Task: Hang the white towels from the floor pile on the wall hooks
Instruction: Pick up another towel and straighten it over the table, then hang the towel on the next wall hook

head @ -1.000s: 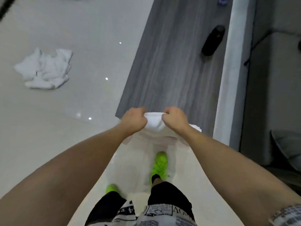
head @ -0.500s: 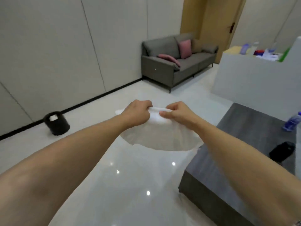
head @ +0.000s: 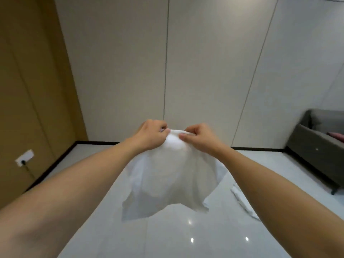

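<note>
- Pinching the top edge of a white towel (head: pixel 167 175) at frame centre, left hand (head: pixel 149 135) and right hand (head: pixel 200 140) close together
- Draping free above the glossy floor (head: pixel 186 239)
- No hook in view on the panelled wall (head: pixel 186 62); narrow grip, so likely slipping or bunching

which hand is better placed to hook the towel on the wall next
Neither clearly. The left hand and right hand both pinch the white towel at its top edge, level and close together, and no hook is in view, so no side is favoured.
</note>
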`<state>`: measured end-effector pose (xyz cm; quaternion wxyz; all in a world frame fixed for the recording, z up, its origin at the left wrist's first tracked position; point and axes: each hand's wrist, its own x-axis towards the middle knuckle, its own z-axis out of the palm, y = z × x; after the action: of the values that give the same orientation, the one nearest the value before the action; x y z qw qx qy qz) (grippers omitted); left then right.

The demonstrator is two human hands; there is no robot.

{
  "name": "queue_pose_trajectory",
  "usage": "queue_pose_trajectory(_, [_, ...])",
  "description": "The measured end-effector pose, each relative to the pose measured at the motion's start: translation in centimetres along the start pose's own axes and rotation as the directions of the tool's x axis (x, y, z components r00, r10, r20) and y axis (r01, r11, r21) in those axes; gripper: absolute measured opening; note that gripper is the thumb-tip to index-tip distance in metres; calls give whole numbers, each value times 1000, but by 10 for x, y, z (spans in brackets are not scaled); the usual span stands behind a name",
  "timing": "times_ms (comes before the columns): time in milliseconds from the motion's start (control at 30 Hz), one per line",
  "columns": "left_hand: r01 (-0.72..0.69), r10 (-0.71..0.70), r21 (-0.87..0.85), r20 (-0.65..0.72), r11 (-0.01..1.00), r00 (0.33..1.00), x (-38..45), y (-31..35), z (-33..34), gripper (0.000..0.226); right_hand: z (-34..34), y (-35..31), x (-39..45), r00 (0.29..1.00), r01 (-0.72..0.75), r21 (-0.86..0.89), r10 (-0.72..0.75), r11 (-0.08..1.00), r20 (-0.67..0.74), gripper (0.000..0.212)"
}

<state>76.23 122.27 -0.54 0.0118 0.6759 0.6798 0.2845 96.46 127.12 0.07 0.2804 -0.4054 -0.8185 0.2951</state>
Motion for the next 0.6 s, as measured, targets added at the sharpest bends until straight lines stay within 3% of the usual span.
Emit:
queue_pose_trajectory(267, [297, -276, 138, -154, 945, 949, 8, -230, -111, 25, 188, -103, 204, 920, 298, 76, -307, 952, 242, 23])
queue_pose_trajectory(600, [656, -591, 90, -355, 750, 724, 20, -461, -256, 23, 397, -280, 413, 726, 544, 192, -573, 817, 380, 41])
